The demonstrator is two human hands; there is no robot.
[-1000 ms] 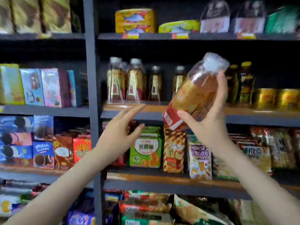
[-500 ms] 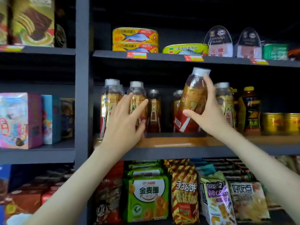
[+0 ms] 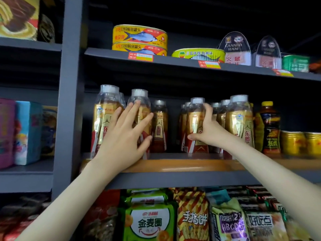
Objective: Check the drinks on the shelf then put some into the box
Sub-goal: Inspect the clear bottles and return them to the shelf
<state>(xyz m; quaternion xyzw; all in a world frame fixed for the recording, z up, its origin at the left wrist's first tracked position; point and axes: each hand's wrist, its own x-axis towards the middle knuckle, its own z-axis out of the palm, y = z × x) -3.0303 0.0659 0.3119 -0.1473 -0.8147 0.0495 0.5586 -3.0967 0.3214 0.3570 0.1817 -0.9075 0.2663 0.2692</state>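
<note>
Two hands on the drinks shelf, one bottle set back in its row.

The right hand [image 3: 208, 131] curls round a clear plastic bottle of amber drink [image 3: 195, 119] with a gold-and-red label and a white cap, thumb low across the front and fingers up its right side. Half a second ago that bottle leaned over in the grip; now it stands upright on the grey shelf with the orange front strip [image 3: 191, 166], in the middle cluster of the same drinks. The left hand [image 3: 125, 136] has hardly changed: fingers straight and spread wide, laid against the second matching bottle from the left [image 3: 145, 108], thumb near its lower right side. Yellow oval fish tins [image 3: 139, 34] sit on the board above, and bright snack packets [image 3: 149, 221] fill the one below.
</note>
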